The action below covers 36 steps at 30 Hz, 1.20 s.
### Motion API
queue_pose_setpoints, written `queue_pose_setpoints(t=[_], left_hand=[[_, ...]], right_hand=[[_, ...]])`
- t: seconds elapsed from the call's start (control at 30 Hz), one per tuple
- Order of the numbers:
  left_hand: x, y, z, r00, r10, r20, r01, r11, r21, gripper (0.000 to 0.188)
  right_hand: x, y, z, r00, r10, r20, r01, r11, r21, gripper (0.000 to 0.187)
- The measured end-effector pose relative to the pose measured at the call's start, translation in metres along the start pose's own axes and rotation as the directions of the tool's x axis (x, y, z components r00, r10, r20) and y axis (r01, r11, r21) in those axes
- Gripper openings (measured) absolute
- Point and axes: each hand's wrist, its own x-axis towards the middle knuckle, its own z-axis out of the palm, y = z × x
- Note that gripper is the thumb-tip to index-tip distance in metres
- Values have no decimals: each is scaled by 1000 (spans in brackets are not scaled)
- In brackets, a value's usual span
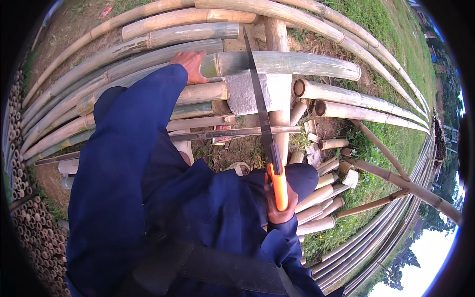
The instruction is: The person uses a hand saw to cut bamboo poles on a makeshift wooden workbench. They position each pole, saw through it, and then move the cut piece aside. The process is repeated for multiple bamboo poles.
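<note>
My right hand point(281, 208) is closed round the orange handle of a hand saw point(261, 101). Its long dark blade points away from me and crosses over a thick greenish bamboo pole point(307, 64). Left of the blade, my left hand point(192, 65) grips the same pole from above, with the thumb on the near side. A pale stone block point(242, 94) sits just below the pole, beside an upright-running bamboo support point(278, 119). Whether the blade has cut into the pole cannot be made out.
More bamboo poles point(198, 34) lie side by side at the left and far side. Two hollow pole ends point(324, 109) face me at the right. Short cut pieces point(316, 225) are heaped by my right knee. Stacked bamboo point(39, 232) stands at the left edge, with grass point(396, 153) to the right.
</note>
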Motion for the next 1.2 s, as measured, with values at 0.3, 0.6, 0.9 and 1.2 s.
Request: queue_pose_setpoints(t=[0.3,0.6,0.9,1.2], left_hand=[[4,10,-3,999,5,36,-5,1000,13,87],[7,9,8,1000,0,23,1,999,-37,91],[5,5,-5,1000,-20,7,20,1000,0,89],[7,4,1,1000,26,-11,-26,1000,-5,94]], right_hand=[[44,10,47,996,-71,-52,74,995,66,15],[23,8,12,999,-35,-11,35,999,10,22],[-62,20,-5,969,196,-149,-211,973,-90,43],[61,21,56,974,-202,-98,211,973,95,15]])
